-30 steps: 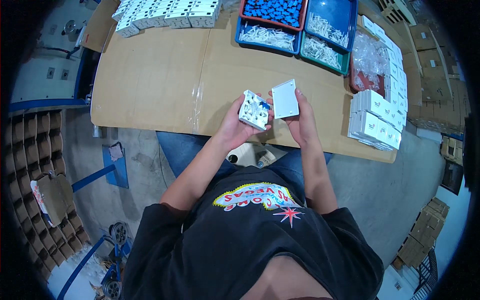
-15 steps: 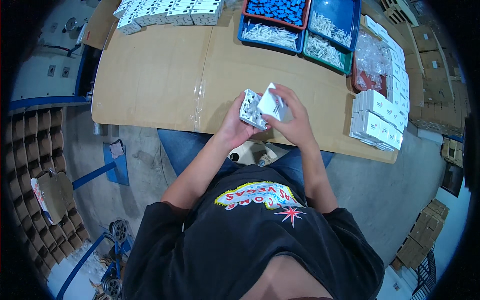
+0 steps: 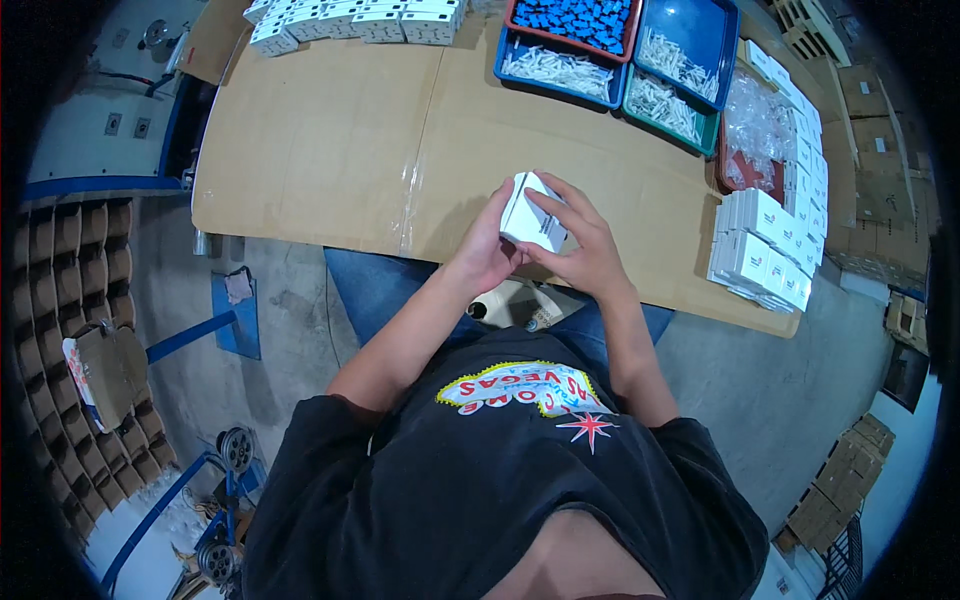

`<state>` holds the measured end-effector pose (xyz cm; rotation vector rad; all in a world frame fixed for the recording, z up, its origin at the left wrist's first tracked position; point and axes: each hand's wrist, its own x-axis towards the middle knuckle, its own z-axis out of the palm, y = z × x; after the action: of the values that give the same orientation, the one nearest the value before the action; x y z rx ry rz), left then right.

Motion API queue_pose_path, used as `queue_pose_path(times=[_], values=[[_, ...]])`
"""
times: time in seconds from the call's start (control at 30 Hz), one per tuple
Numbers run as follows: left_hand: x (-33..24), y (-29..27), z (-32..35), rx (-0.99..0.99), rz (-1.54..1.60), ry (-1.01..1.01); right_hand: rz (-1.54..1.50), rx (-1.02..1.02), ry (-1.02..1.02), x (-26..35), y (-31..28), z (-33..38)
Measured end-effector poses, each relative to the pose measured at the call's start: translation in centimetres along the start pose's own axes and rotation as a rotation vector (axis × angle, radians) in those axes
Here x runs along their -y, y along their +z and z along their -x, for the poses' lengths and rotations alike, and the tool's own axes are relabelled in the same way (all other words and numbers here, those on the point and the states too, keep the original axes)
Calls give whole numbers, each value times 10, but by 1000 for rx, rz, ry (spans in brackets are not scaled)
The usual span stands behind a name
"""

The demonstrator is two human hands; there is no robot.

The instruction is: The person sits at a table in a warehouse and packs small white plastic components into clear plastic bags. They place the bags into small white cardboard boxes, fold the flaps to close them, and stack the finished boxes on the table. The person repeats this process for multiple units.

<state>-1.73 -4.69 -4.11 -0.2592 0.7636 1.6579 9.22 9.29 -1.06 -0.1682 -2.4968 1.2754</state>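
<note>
Over the near edge of the table, my two hands hold a white square unit between them. My left hand (image 3: 484, 246) is closed round the white box-like housing from the left and below, and that part is mostly hidden now. A flat white cover plate (image 3: 535, 218) lies over the housing, its face turned up. My right hand (image 3: 590, 245) grips the cover plate from the right, fingers over its far side and thumb at its near edge. I cannot tell whether the plate is fully seated.
Cardboard (image 3: 320, 150) covers the table. White units (image 3: 365, 22) stand in rows at the far left. Far right are trays of white plastic pieces (image 3: 557, 72) and blue pieces (image 3: 575, 22). Stacked white plates (image 3: 762, 245) and clear plastic bags (image 3: 755, 125) lie at the right.
My right hand has brought the cover plate left, down onto the housing. The housing's hole-studded inner face, in sight before, is now covered. The whole view has shifted slightly.
</note>
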Motion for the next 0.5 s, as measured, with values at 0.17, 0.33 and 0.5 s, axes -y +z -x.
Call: queue_pose_path(times=[0.17,0.33,0.5], values=[[1,0,0,10,-51,17,-7,7,-1,1,2,-1],[-6,3,9,55,-167,-3,0,14,-29,1,0,0],[-7,-13,11,89,-329,-42,-23,35,-53,3,-2,0]])
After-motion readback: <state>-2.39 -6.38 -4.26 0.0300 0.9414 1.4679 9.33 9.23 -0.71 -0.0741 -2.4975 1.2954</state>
